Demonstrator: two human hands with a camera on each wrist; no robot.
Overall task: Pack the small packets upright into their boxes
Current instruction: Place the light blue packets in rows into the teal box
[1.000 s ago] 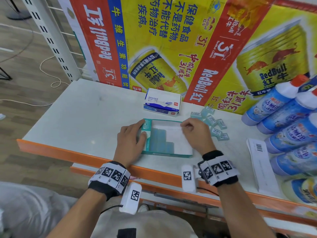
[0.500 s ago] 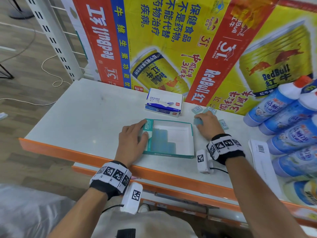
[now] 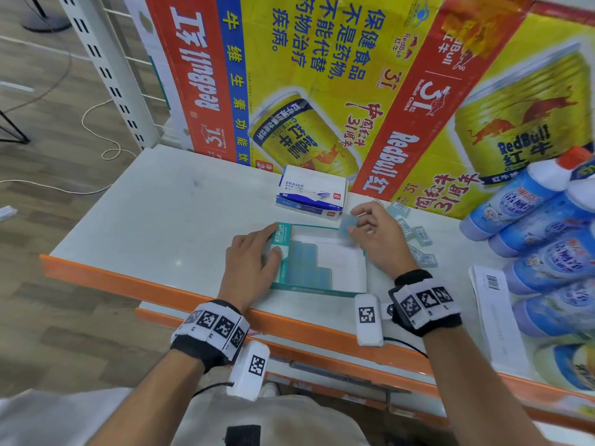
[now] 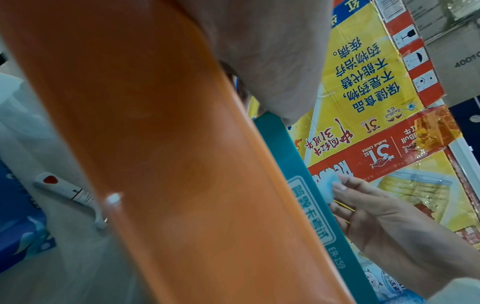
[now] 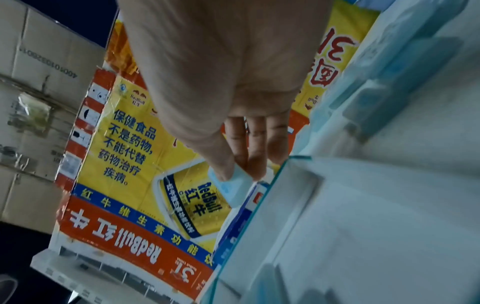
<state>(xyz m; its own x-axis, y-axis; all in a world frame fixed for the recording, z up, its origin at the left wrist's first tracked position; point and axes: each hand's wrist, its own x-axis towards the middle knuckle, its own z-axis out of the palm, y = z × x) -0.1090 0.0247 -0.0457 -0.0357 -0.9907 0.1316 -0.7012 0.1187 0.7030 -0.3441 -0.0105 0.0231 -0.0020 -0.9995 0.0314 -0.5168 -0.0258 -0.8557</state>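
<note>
— What is the right hand [image 3: 378, 235] doing differently now?
— It is coming back from the loose packets [image 3: 415, 233], where it was reaching half a second ago, and it is now pinching one packet [image 3: 348, 224] between thumb and fingers.
— Where is it bringing that packet?
— It is holding it over the far right corner of the box [image 3: 309, 289], no longer down among the pile.
</note>
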